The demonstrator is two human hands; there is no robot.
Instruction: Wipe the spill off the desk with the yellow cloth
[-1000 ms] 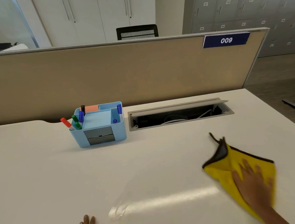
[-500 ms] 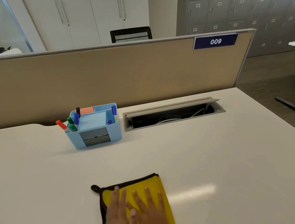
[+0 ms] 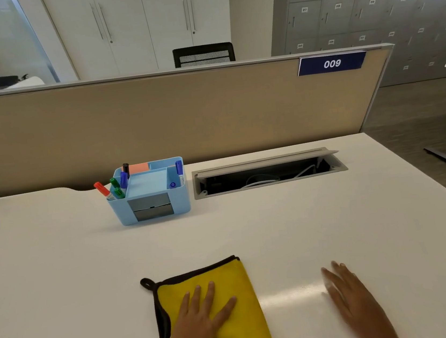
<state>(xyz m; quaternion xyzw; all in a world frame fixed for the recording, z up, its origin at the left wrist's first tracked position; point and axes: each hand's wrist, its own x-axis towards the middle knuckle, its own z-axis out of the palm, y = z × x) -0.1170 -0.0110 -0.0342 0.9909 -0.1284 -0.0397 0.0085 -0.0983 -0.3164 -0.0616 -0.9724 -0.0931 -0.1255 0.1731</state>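
Yellow cloth (image 3: 232,302): lies flat on the bench (image 3: 60,273) at 6 o'clock, near the front edge; its dark-trimmed edge and hanging loop point toward 9 o'clock.
Left hand (image 3: 199,331): palm down on the cloth with fingers spread and extended, gripping nothing; I judge it presses the cloth flat so the fabric drags across the surface and soaks up liquid.
Right hand (image 3: 353,299): at 5 o'clock, opened out flat with fingers extended, holding nothing, off the cloth; whether it touches the bench or hovers just above I cannot tell. It looks blurred.
Spill: no clear puddle is visible; a bright sheen sits between the 2 hands just beside the cloth's right edge, which may be wetness or only reflected light.
Blue desk organizer (image 3: 149,194): at 11 o'clock, well apart from the cloth, holding markers upright, out of the wiping path.
Cable tray (image 3: 267,173): open at 1 o'clock, against the partition (image 3: 154,121).
Stage: wiping appears under way, judged from the pressed cloth.
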